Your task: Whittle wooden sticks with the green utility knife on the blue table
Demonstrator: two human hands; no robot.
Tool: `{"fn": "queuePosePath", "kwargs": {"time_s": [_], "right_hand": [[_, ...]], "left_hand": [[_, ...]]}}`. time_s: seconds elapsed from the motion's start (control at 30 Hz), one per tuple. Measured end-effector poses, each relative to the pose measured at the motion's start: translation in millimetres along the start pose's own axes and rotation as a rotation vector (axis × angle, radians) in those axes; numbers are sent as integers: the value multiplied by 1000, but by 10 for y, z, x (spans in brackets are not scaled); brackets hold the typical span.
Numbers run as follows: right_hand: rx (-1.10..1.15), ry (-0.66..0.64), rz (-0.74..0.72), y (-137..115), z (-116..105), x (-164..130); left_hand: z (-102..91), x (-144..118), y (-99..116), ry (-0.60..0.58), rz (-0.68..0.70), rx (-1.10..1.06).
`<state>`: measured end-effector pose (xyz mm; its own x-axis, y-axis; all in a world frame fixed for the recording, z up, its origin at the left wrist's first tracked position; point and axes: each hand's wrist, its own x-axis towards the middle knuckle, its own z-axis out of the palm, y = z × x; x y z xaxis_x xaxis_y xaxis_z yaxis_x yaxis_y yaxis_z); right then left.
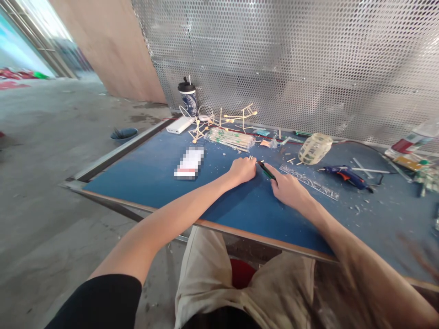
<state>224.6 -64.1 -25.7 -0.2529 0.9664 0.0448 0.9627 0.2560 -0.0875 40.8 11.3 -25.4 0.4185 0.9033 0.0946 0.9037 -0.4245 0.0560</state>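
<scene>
Head view, two hands (243, 169) (288, 187), one cutter (267, 171)

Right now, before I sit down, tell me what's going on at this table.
A person is working at a blue tabletop with both bare hands. The left hand is closed around what look like thin pale sticks. The right hand grips a green-and-black tool, probably a cutter, its tip close to the left hand; whether it touches a stick is too small to tell. A clear ruler and a blue glue gun lie off to the right.
</scene>
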Motion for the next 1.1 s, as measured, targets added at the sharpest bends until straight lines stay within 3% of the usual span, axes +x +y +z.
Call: {"fn": "queuePosePath", "kwargs": {"time_s": [0.47, 1.1], "right_hand": [[-50, -80, -12, -56, -61, -12], [124, 5, -4, 4, -15, -9]], "left_hand": [[15, 13, 4, -2, -13, 17], [44, 37, -41, -4, 16, 5]]}}
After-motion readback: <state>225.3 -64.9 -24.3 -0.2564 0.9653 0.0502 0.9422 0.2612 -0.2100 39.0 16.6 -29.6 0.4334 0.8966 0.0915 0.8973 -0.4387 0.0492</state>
